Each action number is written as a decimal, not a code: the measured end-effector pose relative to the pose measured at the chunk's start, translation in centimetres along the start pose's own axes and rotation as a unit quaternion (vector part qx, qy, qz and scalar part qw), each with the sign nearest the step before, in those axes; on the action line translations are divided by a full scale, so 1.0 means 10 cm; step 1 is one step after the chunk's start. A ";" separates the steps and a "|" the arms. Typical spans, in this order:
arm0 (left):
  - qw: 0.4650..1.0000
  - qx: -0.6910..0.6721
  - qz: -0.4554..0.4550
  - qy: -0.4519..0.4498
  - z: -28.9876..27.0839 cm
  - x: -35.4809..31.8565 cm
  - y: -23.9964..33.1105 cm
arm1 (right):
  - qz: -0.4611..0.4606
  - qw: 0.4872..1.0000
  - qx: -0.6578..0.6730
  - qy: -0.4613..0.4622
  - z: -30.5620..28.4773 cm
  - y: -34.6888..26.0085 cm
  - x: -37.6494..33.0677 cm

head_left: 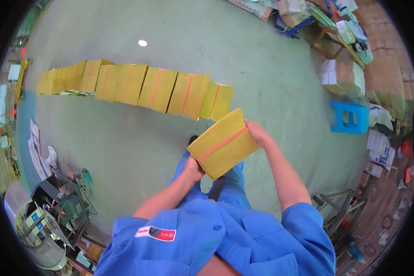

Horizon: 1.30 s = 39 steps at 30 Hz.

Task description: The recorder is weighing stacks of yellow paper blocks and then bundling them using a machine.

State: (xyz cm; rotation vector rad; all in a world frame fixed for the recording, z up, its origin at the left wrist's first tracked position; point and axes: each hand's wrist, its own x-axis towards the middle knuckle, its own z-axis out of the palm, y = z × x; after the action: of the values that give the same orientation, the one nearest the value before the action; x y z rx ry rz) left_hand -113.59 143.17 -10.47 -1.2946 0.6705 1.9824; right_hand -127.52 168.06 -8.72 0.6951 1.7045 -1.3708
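Hands (258, 133) (194, 169) around bundle (224, 145), yellow row (158, 90) ahead

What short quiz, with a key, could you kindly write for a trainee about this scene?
1. True or false: the left hand and the right hand both touch the same yellow bundle.
2. Where is the blue stool?
A) To the person's left
B) To the person's right
C) Between the person's feet
3. Fill in: the row of yellow bundles stands on the ____.

Key: 1. True; 2. B; 3. floor.
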 end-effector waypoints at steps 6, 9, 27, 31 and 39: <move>0.981 -0.195 0.001 0.022 0.55 1.37 -0.24 | -0.003 0.966 -0.247 -0.073 -0.50 -0.20 1.61; 0.960 -0.272 0.007 0.067 0.70 1.84 -0.18 | -0.004 0.939 -0.317 -0.132 -0.43 -0.63 2.21; 0.910 -0.373 0.159 0.084 0.62 2.59 0.05 | 0.016 0.928 -0.321 -0.188 -0.09 -0.80 3.19; 0.907 -0.370 0.187 0.077 0.65 2.66 0.08 | -0.023 0.913 -0.376 -0.159 -0.03 -0.84 3.20; 0.882 -0.434 0.179 0.047 0.64 2.75 0.06 | -0.073 0.916 -0.380 -0.104 0.03 -0.90 3.13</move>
State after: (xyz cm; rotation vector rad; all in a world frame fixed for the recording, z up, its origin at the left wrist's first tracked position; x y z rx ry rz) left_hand -125.60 154.39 -33.46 -1.8792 0.0058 2.6871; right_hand -150.76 163.19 -30.94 -0.0228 1.9357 -0.7222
